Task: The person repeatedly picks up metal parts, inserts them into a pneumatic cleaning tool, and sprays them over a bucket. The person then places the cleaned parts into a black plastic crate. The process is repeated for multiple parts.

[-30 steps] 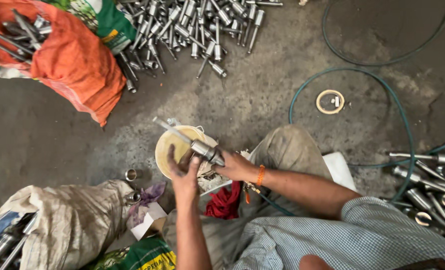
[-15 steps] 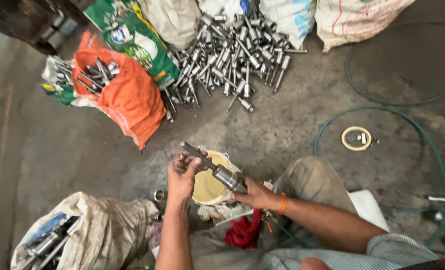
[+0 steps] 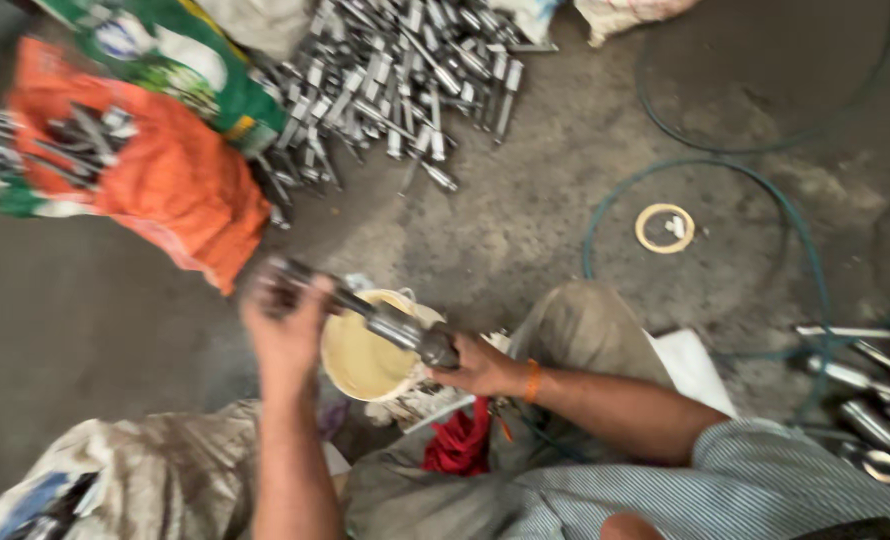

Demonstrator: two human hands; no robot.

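left hand closed around far end of metal rod, blurred | right hand gripping near end of the rod | rod lying tilted across cream tub, just above its rim | pile of metal parts at 12 o'clock on floor | orange sack at 10 o'clock | tape ring at 2 o'clock

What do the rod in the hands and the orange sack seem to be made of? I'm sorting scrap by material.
The rod, held by the left hand and right hand, looks like bare metal, probably steel: grey, with dull glints like the pile of similar rods. Motion blur hides its finish. The orange sack looks like woven plastic, judging by its creased, slightly shiny folds, though no weave shows.
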